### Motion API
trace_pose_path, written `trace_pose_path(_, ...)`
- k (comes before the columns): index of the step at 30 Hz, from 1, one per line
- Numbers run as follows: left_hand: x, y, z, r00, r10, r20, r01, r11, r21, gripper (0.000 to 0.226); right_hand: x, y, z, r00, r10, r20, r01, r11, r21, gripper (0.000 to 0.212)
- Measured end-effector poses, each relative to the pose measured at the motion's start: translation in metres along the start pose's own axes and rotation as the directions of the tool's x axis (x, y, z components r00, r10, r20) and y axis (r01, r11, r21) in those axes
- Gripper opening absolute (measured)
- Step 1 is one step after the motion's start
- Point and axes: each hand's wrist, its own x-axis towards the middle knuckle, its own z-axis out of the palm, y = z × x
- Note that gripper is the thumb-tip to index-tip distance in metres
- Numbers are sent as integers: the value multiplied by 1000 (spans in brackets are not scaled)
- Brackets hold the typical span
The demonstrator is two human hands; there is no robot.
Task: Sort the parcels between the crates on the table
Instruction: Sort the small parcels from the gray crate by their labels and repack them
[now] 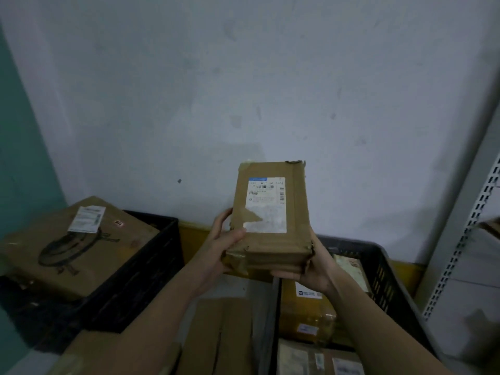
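I hold a small brown cardboard parcel [270, 212] with a white shipping label up in front of me, between the two crates. My left hand [219, 247] grips its left edge, thumb on top near the label. My right hand [311, 269] cups its lower right corner from beneath. A black crate [151, 255] at the left carries a large brown box [75, 250] with a label and a dark drawing. A second black crate [384, 274] at the right holds several parcels, among them a yellow-taped one [305, 312].
Flat cardboard boxes [216, 336] lie between the crates under my forearms. A pale wall stands close behind the table. A grey slotted shelf upright [465, 234] rises at the right. A yellow ledge [192, 239] runs along the wall's base.
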Motion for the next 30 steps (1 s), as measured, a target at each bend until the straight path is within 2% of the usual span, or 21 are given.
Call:
trace_pose_path(4, -10, -11, 22, 983, 139, -119, -124, 985, 123, 60, -23, -10, -18, 998, -54, -16, 50, 979, -198, 62)
trace_pose_path(6, -16, -20, 33, 973, 195, -123, -167, 964, 208, 62, -37, -16, -26, 998, -54, -12, 50, 970, -240, 68)
trace_pose_path(7, -19, -25, 40, 971, 212, -111, -183, 956, 228, 63, -46, -20, -27, 998, -56, -15, 50, 959, -279, 64)
trace_pose_path(11, -23, -44, 71, 981, 178, -74, -155, 957, 243, 67, -66, -29, -40, 976, -182, -122, 97, 859, -502, 52)
trace_pose_path(13, -21, -52, 83, 990, 134, -42, -118, 959, 257, 65, -73, -27, -55, 963, -209, -169, 94, 852, -515, 46)
trace_pose_path(16, -21, -71, 95, 996, 83, 21, -85, 924, 374, 57, -84, -18, -88, 954, -149, -261, 18, 896, -444, 37)
trace_pose_path(18, -22, -96, 90, 998, 44, 40, -59, 836, 545, 52, -94, -6, -112, 941, -100, -324, -55, 898, -437, 42)
trace_pose_path(20, -23, -131, 77, 998, -56, 31, 17, 702, 712, 55, -106, 7, -131, 905, -71, -421, -135, 888, -439, 41)
trace_pose_path(22, -24, -163, 64, 982, -188, 3, 93, 502, 860, 58, -118, 18, -146, 856, -40, -515, -215, 879, -426, 37)
trace_pose_path(23, -25, -175, 61, 974, -226, 4, 86, 387, 918, 58, -123, 23, -152, 836, -25, -549, -257, 865, -431, 36)
trace_pose_path(25, -29, -189, 60, 977, -211, 26, 19, 206, 978, 57, -129, 34, -166, 815, -21, -580, -335, 799, -500, 36)
trace_pose_path(26, -30, -191, 61, 983, -180, 46, -19, 151, 988, 57, -129, 39, -171, 814, -25, -580, -359, 763, -537, 39)
trace_pose_path(28, -32, -193, 61, 985, -158, 68, -48, 124, 991, 57, -126, 53, -180, 825, -16, -564, -395, 698, -597, 48)
trace_pose_path(30, -34, -195, 59, 986, -154, 67, -48, 126, 991, 55, -122, 68, -178, 820, 21, -572, -489, 545, -681, 56)
